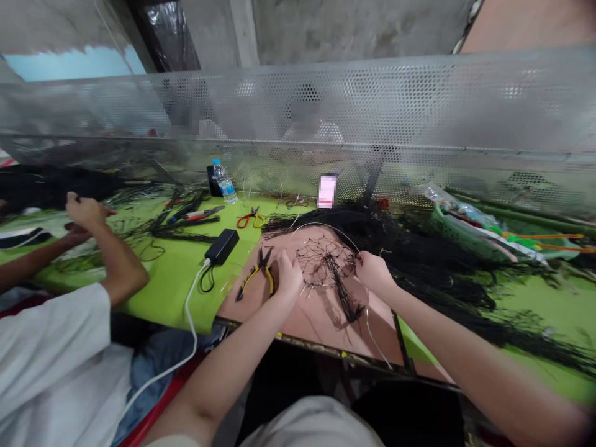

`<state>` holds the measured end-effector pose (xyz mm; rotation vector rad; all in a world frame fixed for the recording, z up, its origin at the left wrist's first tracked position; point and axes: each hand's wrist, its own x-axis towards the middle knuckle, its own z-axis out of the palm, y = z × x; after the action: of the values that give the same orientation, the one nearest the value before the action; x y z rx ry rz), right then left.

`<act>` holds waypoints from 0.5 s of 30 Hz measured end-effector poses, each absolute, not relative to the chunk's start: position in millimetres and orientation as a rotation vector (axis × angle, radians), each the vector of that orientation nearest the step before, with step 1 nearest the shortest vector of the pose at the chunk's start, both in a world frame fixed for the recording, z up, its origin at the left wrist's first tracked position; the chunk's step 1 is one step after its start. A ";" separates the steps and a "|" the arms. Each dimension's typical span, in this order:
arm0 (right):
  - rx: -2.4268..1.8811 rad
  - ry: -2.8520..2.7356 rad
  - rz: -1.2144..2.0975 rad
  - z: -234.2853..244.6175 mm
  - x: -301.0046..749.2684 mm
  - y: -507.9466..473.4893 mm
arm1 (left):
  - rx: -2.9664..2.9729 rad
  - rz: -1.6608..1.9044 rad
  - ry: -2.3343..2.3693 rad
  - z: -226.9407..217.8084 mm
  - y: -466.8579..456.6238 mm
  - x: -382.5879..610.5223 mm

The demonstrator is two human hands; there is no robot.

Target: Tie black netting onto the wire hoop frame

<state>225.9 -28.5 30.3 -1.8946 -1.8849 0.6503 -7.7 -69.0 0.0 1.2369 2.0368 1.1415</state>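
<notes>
My left hand (287, 276) is closed and pinches the left rim of a small black wire mesh frame (326, 264). My right hand (372, 273) grips the frame's right rim, fingers curled. The frame rests on a pinkish-brown board (321, 316) in front of me, with a tail of black strands (348, 301) trailing down from it. Yellow-handled pliers (256, 276) lie on the board just left of my left hand. A thin white wire (372, 332) curves down from the frame's right side.
A co-worker in a white shirt (51, 354) sits at my left, hands raised over black strands. A black power adapter (222, 245) with white cable, red scissors (249, 218) and a water bottle (226, 183) lie on the green table. A black mesh heap (442, 273) spreads right. A perforated metal screen (372, 105) closes the back.
</notes>
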 end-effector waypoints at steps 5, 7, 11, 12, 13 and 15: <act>-2.042 -2.067 0.553 21.6 218.6 -16.3 | 1.343 0.886 2.110 -6.2 -67.5 -1.6; -2.065 -2.098 0.541 18.2 215.1 -11.5 | 1.410 0.802 2.100 -6.7 -70.1 -1.2; -2.056 -2.078 0.566 12.1 206.8 -4.6 | 1.510 0.711 2.084 -6.6 -77.0 3.1; -2.043 -2.058 0.573 11.0 205.1 -3.7 | 1.524 0.708 2.084 -6.4 -78.4 4.5; -2.027 -2.035 0.577 10.0 203.7 -3.3 | 1.535 0.713 2.084 -6.1 -79.6 5.4; -1.980 -1.980 0.578 8.4 202.2 -4.0 | 1.540 0.738 2.080 -5.7 -80.9 5.4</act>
<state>202.2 -4.0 8.4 -1.9798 -1.9804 0.5785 5.4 -80.9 -5.7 1.5397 2.0802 0.7379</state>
